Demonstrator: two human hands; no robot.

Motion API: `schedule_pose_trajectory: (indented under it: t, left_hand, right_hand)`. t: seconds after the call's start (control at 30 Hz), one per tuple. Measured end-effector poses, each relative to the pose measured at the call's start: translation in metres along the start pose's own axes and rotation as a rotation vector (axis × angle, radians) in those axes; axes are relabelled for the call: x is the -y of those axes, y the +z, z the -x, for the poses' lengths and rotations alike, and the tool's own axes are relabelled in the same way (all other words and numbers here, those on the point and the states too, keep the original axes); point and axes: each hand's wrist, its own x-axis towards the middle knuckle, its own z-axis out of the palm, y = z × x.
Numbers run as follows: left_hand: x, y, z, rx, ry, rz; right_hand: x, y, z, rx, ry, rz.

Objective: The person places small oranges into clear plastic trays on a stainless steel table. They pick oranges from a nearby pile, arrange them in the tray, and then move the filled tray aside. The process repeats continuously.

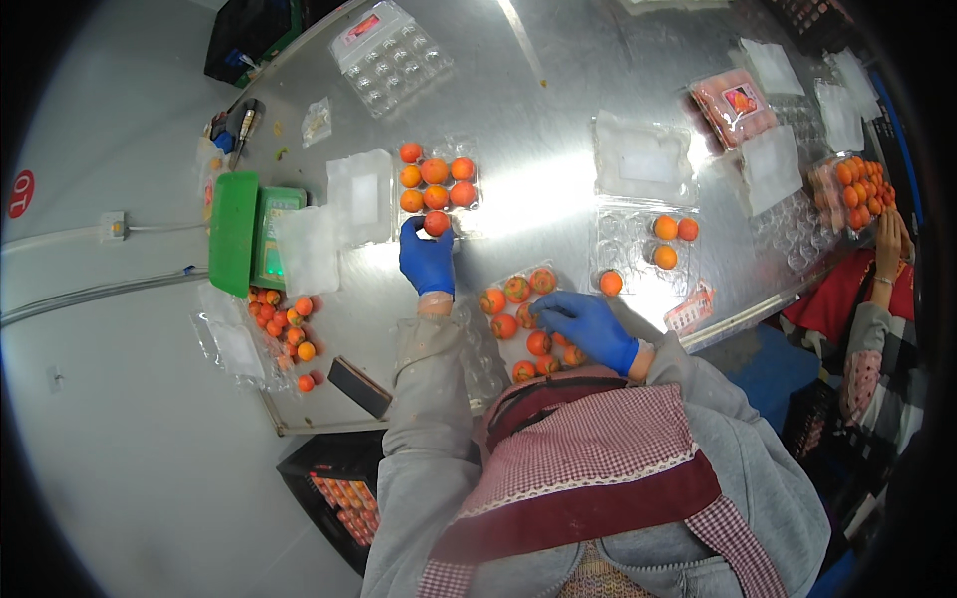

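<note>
Blue gloves cover both hands. My left hand (428,258) has its thumb and fingers around an orange-red persimmon (437,223) at the near edge of a clear plastic tray (471,147), where several more persimmons sit in rows. My right hand (587,325) reaches over a white-lined tray (508,350) of persimmons with leafy calyxes up, its fingertips at one persimmon (526,316); whether they grip it is unclear. To the right, an open clear clamshell (609,258) carries several persimmons in its cups, with a white pad (644,161) in its lid.
On the left stand a green scale (280,232), loose persimmons (296,335) and a dark flat block (359,386). An empty clamshell (396,67) lies at the back. At right, a co-worker's hands (890,239) touch a filled pack (852,194). Below the table's left end is a black crate (329,493).
</note>
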Motion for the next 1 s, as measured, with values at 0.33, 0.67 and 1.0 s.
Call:
schedule_pose_trajectory:
  t: [0.33,0.67,1.0]
  left_hand:
    - [-0.001,-0.007,0.022,0.114,0.001,0.074]
    - [-0.01,-0.054,0.138,0.312,0.486,-0.053]
    - [0.001,-0.021,0.203,0.484,0.426,-0.257]
  right_hand:
    - [-0.033,-0.021,-0.014,-0.177,-0.329,0.609]
    - [-0.035,-0.016,-0.002,-0.183,-0.399,0.836]
    - [-0.04,-0.005,0.013,-0.109,-0.216,1.036]
